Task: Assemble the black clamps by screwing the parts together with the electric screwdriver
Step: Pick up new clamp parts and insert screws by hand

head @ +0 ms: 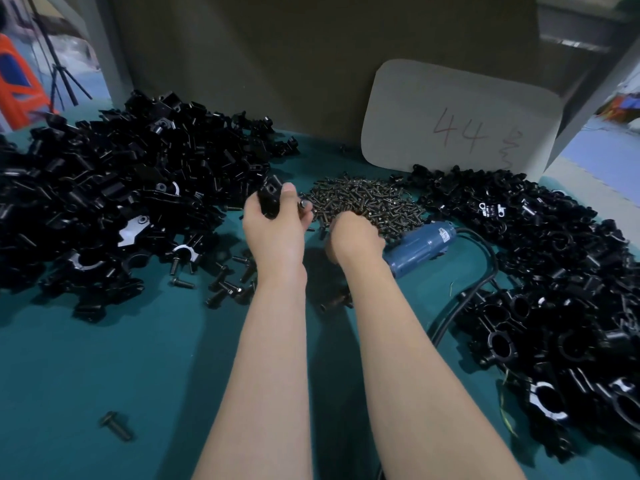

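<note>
There are two big heaps of black parts, too many to count. The left heap of clamp parts covers the far left of the green desk and is cut off by the left edge. Near it lie loose bolts, about a dozen, and a single bolt lies alone at the near left with open desk around it. The left hand grips one clamp part, and something like a small screw shows at its fingertips. Just to the right is the one heap of screws. The right hand is at its near edge, apart from the left hand, with the fingers curled under. I cannot tell if they hold something. One blue electric screwdriver lies just right of this hand, and its cable bends toward the near side. The right heap of clamps runs out of the right edge. One card marked "44" stands at the far side.
</note>
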`<state>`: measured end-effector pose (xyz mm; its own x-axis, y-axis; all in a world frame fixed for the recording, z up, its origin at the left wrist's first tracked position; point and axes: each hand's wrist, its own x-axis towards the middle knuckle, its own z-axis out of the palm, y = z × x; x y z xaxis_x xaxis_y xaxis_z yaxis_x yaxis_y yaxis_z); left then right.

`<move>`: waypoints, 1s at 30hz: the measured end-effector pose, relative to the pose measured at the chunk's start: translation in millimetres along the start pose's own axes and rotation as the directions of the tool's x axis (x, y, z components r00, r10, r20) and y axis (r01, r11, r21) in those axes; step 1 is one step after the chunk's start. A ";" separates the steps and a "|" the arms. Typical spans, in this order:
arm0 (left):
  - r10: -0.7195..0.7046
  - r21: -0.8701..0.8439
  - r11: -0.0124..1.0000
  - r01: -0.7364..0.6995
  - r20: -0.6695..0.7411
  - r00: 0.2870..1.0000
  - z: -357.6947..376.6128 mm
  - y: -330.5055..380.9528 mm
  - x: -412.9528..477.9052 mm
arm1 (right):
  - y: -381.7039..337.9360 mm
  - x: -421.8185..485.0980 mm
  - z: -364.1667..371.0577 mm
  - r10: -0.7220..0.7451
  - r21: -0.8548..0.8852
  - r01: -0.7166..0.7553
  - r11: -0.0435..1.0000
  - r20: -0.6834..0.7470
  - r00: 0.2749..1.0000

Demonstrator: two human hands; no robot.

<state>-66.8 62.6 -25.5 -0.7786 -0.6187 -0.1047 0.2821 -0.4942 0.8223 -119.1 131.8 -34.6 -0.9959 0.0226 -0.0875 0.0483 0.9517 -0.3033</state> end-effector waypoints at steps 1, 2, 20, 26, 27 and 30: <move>-0.018 0.030 0.999 0.018 0.012 1.000 1.3 -3.5 -0.3 | -0.9 -0.2 1.3 0.016 -0.010 -0.016 1.000 0.017 1.000; -0.032 0.067 0.997 0.031 0.022 0.999 2.5 -7.3 -0.6 | -1.8 0.1 2.7 0.012 0.007 -0.012 1.000 0.008 1.000; 0.067 0.701 0.668 -0.248 0.275 0.959 12.9 -34.4 -16.7 | 50.7 -34.8 -48.8 -0.070 0.684 0.236 0.690 -0.261 0.963; 0.093 0.761 0.565 -0.319 0.325 0.941 16.1 -35.4 -23.5 | 49.3 -36.9 -49.3 -0.110 0.519 0.299 0.801 -0.364 0.925; 0.085 0.771 0.553 -0.316 0.326 0.942 16.7 -35.6 -24.0 | 48.6 -36.8 -48.8 -0.119 0.504 0.304 0.809 -0.366 0.923; 0.073 0.800 0.508 -0.321 0.331 0.941 16.8 -36.8 -24.6 | 46.8 -35.9 -46.5 -0.138 0.457 0.307 0.835 -0.366 0.920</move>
<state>-67.5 106.2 -43.9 -0.8973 -0.4162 0.1469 -0.0552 0.4361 0.8982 -84.6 189.8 -1.4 -0.9512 0.0020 0.3085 -0.2302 0.6612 -0.7140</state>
